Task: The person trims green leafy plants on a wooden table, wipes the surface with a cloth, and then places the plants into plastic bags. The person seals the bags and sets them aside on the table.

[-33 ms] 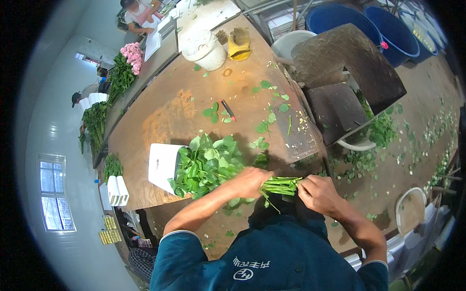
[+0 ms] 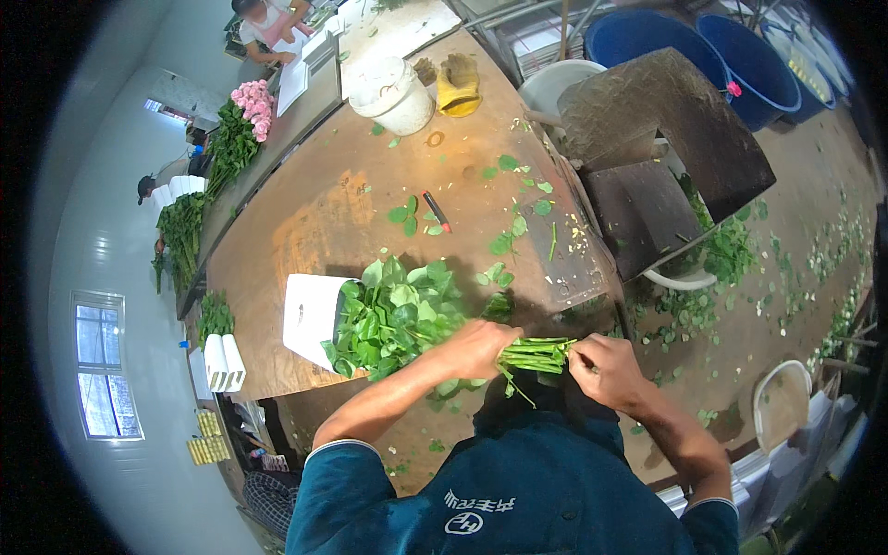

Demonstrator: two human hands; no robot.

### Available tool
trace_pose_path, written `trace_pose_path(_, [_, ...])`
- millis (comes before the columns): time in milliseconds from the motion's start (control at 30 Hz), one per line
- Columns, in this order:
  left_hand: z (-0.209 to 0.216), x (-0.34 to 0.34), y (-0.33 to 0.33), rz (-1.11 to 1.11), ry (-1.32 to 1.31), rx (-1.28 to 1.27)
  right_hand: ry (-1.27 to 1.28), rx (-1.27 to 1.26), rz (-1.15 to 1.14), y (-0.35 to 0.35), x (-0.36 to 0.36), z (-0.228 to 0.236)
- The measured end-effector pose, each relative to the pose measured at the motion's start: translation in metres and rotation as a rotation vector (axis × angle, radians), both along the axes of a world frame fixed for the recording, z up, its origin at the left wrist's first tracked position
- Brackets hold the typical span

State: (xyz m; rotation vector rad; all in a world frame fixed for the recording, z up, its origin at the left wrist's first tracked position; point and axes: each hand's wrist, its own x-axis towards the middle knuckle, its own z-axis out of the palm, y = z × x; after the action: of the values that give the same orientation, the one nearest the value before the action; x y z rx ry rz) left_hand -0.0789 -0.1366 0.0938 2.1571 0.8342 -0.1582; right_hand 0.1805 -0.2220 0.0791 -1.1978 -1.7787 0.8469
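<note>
A bunch of leafy flower stems (image 2: 398, 310) lies sideways near the table's front edge, its far-left end inside a white paper wrapper (image 2: 310, 319). My left hand (image 2: 479, 350) is closed round the stems, just right of the leaves. Bare green stem ends (image 2: 536, 354) stick out to the right of that grip. At those ends, my right hand (image 2: 606, 370) has its fingers pinched together; what they hold, if anything, is hidden. The flower heads are out of sight in the wrapper.
Beyond the bunch lie a red-and-black marker (image 2: 437, 211), loose leaves (image 2: 404, 215), a white bucket (image 2: 393, 97) and yellow gloves (image 2: 457, 85). A dark metal stand (image 2: 647, 111) is at right, before blue tubs (image 2: 657, 42). Pink roses (image 2: 252, 106) and a person (image 2: 268, 28) are far left.
</note>
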Motion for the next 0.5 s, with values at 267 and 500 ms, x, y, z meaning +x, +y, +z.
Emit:
trace_pose_path(267, [0.003, -0.003, 0.013, 0.098, 0.023, 0.095, 0.411, -0.503, -0.556, -0.017, 0.004, -0.03])
trace_pose_path(500, [-0.012, -0.073, 0.055, 0.282, 0.099, 0.169, -0.142, -0.498, -0.42, -0.061, 0.017, -0.089])
